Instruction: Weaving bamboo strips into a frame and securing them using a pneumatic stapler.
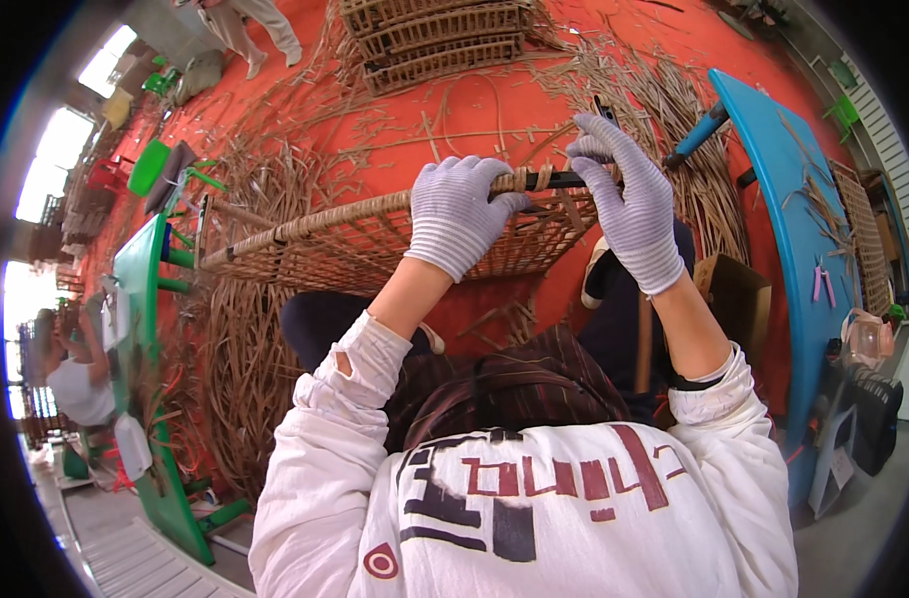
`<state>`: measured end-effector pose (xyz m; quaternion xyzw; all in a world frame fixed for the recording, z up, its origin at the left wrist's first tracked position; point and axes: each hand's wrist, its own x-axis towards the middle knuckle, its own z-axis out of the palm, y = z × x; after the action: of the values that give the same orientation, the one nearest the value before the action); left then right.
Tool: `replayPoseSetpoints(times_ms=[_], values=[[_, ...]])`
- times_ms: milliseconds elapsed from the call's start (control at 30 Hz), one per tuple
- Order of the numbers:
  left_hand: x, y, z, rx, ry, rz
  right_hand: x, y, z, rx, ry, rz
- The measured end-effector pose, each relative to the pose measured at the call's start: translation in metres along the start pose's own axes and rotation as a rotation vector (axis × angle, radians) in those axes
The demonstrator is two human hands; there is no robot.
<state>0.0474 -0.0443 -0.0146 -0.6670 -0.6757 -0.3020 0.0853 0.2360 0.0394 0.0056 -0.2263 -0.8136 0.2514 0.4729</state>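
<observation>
The left hand [461,212], in a pale knit glove, is clamped round the top rail of a woven rattan panel [375,244]. The right hand [629,194], gloved the same, pinches a cane strip [540,179] at the rail's bare dark end, thumb and fingers closed on it, forefinger raised.

The panel stands on edge across the person's knees, over the red floor [474,110], its wrapped rail running from lower left up to the hands. It looks light: open lattice on a thin frame, easy to steady with one hand. The frame seems stiff, so the rail is the place to grip, close to the working spot, as the left hand does. The lattice itself would likely flex and could crack if squeezed; better left alone. The strip looks springy and smooth, apt to slip or unwind unless kept taut, and the gloves should help there.

As to looks: tan-brown cane, a square open weave, the rail bound in tight coils that stop just short of the right hand, where black frame shows.

Around it, loose cane [245,319] lies heaped on the floor, finished panels [434,40] are stacked beyond, and a blue counter [793,199] stands on the right with pink pliers [823,282] on it. Another person sits at far left by a green bench [140,289].
</observation>
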Motion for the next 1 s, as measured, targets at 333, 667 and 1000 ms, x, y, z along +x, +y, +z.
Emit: replayPoseSetpoints(times_ms=[333,667,1000], values=[[-0.003,0.0,-0.005,-0.037,0.018,0.026,-0.018,-0.017,0.006,-0.124,0.025,0.02],[-0.006,0.0,-0.01,-0.153,-0.007,0.002,-0.002,-0.027,0.022,-0.485,-0.299,0.353],[0.012,0.005,-0.018,-0.079,-0.335,-0.201,-0.027,-0.022,0.022,-0.314,-0.196,0.21]])
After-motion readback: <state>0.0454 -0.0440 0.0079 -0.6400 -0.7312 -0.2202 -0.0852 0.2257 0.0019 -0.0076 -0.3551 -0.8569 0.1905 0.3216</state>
